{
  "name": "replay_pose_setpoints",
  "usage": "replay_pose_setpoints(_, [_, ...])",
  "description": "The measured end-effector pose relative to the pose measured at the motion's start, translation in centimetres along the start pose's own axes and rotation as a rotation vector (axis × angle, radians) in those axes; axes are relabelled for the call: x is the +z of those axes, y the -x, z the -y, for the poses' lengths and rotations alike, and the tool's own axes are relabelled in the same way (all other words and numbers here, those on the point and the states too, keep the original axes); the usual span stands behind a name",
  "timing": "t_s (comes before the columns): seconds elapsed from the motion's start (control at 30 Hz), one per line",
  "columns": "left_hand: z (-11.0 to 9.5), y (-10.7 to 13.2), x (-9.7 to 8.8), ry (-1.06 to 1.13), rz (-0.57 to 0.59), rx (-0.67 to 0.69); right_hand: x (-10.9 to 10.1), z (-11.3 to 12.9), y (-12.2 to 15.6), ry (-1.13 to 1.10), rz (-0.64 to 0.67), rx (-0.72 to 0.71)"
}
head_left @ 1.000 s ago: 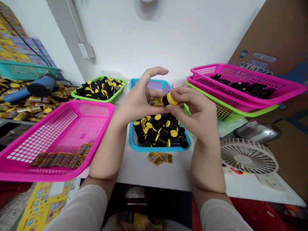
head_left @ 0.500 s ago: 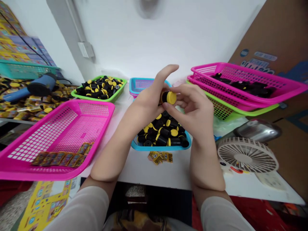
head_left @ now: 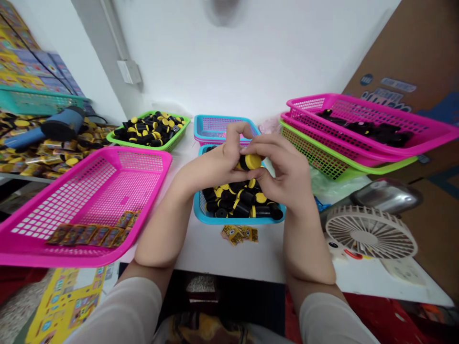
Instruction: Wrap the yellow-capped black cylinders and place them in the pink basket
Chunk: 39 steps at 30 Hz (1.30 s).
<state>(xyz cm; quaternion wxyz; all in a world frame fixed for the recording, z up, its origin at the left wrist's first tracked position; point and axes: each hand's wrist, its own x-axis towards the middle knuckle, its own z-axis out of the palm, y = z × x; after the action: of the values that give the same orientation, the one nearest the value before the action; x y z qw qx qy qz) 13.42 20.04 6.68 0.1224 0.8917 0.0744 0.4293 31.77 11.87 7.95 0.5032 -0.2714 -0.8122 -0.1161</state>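
A small black cylinder with a yellow cap [head_left: 253, 162] is held between my two hands, above a blue basket [head_left: 240, 220]. My left hand [head_left: 224, 160] closes around its body, hiding most of it. My right hand [head_left: 285, 169] pinches it near the cap with thumb and fingers. In the blue basket under my hands lie many similar black cylinders with yellow ends [head_left: 242, 208]. Several small yellow printed stickers [head_left: 239, 234] lie on the white table just in front of that basket.
At left stands a pink basket [head_left: 143, 162] with rows of small wrapped pieces [head_left: 89, 235]. Behind it, a green basket [head_left: 150, 129] holds more cylinders. Stacked pink and green baskets [head_left: 358, 129] stand at right, near a fan [head_left: 371, 234]. A blue heat-gun-like tool [head_left: 64, 125] rests far left.
Both hands have lowered slightly with the cylinder. My left index finger, stretched out before, is now bent, and the left hand has turned flatter.
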Motion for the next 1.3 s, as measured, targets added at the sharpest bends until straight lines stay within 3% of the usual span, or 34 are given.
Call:
replay_pose_setpoints(0.2, [-0.2,-0.7,-0.1,0.3,-0.027,-0.193,0.6,-0.6,-0.2,0.094,-0.092,-0.025])
replay_pose_setpoints(0.4, [-0.8,-0.6,-1.0,0.463,-0.077,-0.305,1.5,-0.3,0.3,0.185,0.082,-0.052])
replay_pose_setpoints(0.73, [-1.9,-0.5,-1.7,0.532,0.089,-0.335,1.7,0.7,-0.2,0.149,0.036,-0.072])
replay_pose_setpoints(0.9, [-2.7,-0.7,-1.4,0.785,0.13,-0.336,1.7,1.1,-0.4,0.136,-0.021,-0.148])
replay_pose_setpoints(1.03, [-3.2,-0.6,-0.9,0.741,0.047,-0.261,1.5,1.4,-0.3,0.36,-0.143,-0.249])
replay_pose_setpoints(1.17, [-4.8,-0.4,-0.5,0.507,-0.11,-0.098,0.9,1.6,0.2,0.584,-0.326,-0.427])
replay_pose_setpoints(1.3, [-6.7,-0.3,0.6,0.392,-0.272,-0.046,-0.1,1.5,1.0,0.592,-0.284,-0.422])
